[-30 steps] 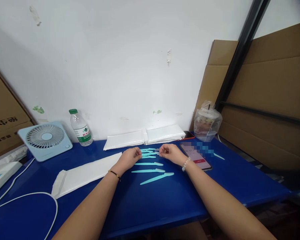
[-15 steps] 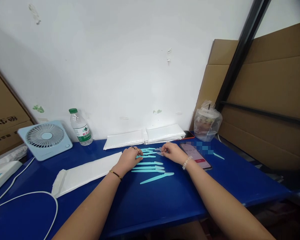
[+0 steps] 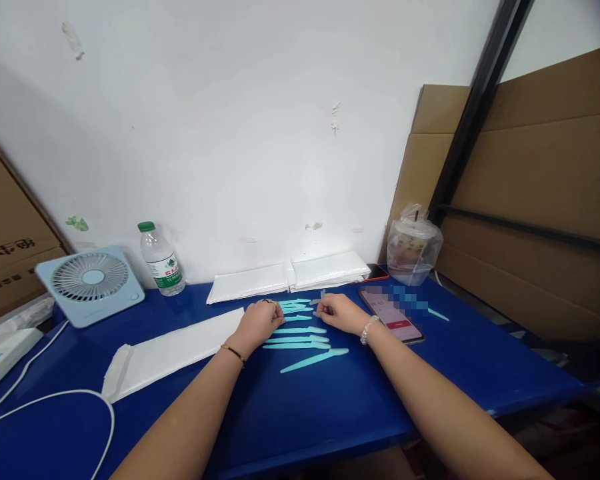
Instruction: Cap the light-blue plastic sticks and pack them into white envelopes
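Note:
Several turquoise eyebrow razors [image 3: 305, 360] lie in a loose column on the blue table, mostly with their handles toward the left. My left hand [image 3: 261, 321] is closed, its thumb and fingers pinched at the handle end of one razor [image 3: 297, 318] in the upper part of the column. Beside the razors' blade ends, my right hand [image 3: 341, 313] has its fingertips pinched together at a small clear blade cap [image 3: 317, 313]. More clear caps [image 3: 315, 302] lie just beyond those fingertips. The fingers partly hide the small parts.
White padded envelopes [image 3: 250, 283] lie along the wall, and another envelope [image 3: 175, 353] is left of my left hand. A phone [image 3: 400, 327] lies right of my right hand. Around the edges are a blue fan [image 3: 93, 287], a water bottle [image 3: 163, 263], a bagged drink [image 3: 414, 250] and a white cable [image 3: 111, 413].
My right hand has shifted slightly left and down among the clear caps. My left hand stays near the same handle ends. The view has tilted a little.

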Available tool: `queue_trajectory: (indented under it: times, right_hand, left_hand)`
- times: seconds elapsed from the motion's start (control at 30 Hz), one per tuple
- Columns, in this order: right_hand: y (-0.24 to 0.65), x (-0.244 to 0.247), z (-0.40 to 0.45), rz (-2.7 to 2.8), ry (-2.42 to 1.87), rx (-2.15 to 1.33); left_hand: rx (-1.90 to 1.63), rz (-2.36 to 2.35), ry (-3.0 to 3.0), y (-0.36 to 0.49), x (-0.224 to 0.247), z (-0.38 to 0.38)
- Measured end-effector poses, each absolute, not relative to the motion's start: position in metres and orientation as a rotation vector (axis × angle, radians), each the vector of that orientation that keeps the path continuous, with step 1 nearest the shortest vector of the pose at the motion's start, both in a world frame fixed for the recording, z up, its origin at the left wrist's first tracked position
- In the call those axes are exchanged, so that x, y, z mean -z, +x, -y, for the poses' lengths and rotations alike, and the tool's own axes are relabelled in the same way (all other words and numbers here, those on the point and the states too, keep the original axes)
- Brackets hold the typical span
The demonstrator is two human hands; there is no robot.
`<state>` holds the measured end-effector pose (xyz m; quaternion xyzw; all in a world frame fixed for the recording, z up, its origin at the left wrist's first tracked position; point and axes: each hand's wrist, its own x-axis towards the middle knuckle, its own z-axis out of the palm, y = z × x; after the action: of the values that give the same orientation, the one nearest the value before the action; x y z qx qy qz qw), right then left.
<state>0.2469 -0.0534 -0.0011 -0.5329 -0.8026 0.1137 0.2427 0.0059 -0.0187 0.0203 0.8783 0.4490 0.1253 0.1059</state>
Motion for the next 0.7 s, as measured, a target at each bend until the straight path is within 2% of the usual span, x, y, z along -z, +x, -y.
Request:
queue_trajectory:
  times: [0.43,0.6,0.7]
  right_hand:
    - [0.242,0.002,0.053,2.193,-1.237,-0.571]
    - [0.266,-0.005,0.049,1.995,-1.460,-0.297]
    - [0.274,-0.005,0.048,2.016,-1.556,-0.214]
  left_hand:
    - [-0.329,-1.118,2.550,0.011,-0.017,0.021]
    - [-0.568,-1.291,2.621,0.002,-0.014,0.012]
    - [-0.537,-1.365,2.646,-0.002,-0.012,0.007]
